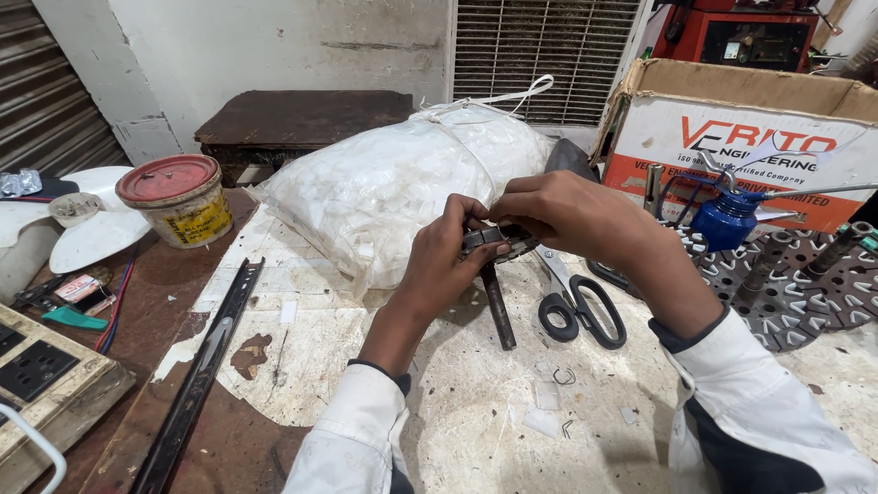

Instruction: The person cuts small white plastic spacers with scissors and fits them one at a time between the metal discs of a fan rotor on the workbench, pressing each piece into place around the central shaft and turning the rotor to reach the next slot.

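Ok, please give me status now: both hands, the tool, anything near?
Left hand and right hand both grip small metal tool above table. Black scissors close on right. White plastic bag directly behind.

At upper left of the frame a tin [180,199] shows a dull red lid over a yellow body with dark print. At top centre lies a milky white plastic bag [402,183], and behind it a dark brown wooden board [302,117]. At right stands a tan cardboard box [745,128] with a white face, red lettering and an orange band, beside a bright blue oil can [727,220]. Black-handled scissors [576,306] lie mid-frame on an off-white, stained table covering [476,402]. Both sleeves [352,439] are white.
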`<state>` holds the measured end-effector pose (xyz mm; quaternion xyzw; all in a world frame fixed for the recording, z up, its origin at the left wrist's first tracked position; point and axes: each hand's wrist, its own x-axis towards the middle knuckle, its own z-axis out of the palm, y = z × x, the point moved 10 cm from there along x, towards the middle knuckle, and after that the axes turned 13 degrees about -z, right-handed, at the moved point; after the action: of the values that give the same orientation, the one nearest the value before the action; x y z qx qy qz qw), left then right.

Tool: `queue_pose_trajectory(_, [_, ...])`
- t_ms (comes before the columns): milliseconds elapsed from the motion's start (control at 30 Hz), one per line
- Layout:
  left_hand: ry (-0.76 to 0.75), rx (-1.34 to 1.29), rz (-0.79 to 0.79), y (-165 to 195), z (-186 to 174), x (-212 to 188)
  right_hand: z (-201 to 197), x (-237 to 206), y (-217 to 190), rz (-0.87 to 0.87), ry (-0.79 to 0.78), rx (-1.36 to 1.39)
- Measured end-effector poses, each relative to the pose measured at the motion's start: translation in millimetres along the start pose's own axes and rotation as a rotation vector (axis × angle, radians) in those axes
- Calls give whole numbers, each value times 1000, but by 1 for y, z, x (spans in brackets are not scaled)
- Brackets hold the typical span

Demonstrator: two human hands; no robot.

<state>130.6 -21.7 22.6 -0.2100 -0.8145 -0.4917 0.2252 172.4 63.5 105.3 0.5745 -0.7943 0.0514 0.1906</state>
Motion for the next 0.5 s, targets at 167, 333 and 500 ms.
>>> queue_pose_trajectory(167, [3,14,-5,0,-1,1,-1,0,-8,-88,-5,-43])
queue_pose_trajectory(333, [-2,24,-12,1,0,1,7,-1,-2,-2,-95,-71])
queue_pose_trajectory(500, [0,32,-17,1,0,1,10,1,-5,-27,-113,-149])
